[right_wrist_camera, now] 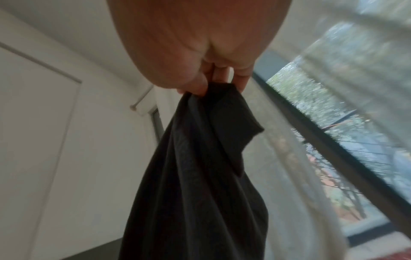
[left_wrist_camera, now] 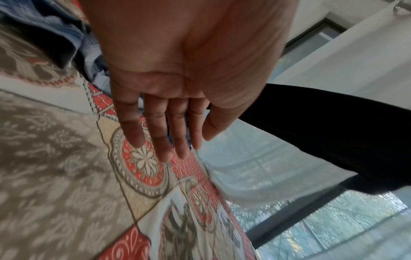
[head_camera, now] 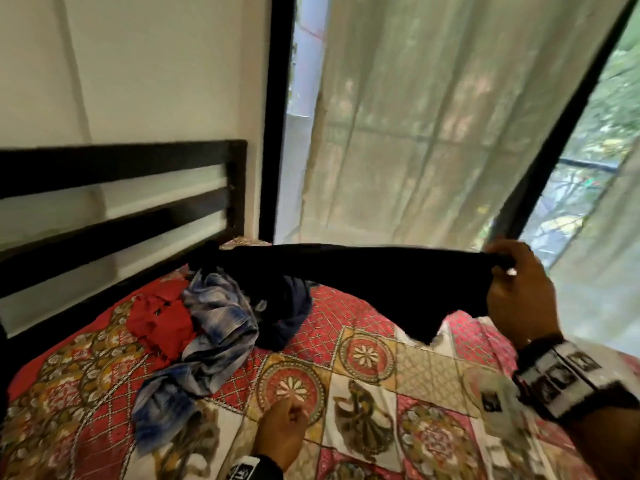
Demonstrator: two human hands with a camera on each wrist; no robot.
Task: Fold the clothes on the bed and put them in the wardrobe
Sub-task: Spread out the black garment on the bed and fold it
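Pale panelled wall, from nine to twelve o'clock. Black slatted headboard against it, at ten o'clock. Black window frame, upright at twelve o'clock. Sheer white curtain over the glass, twelve to three o'clock; daylight and green foliage show through. Patterned red, cream and gold bedspread, foreground.

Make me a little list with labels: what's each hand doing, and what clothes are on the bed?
right hand: pinches one end of the black garment, lifted above the bed
left hand: holds nothing, fingers straight, over the bedspread
black garment: stretched in the air from the right hand toward the pile
pile on bed: red garment, blue and white garment, dark navy garment, all unfolded
behind the bed: dark headboard, pale curtain
wardrobe: not seen
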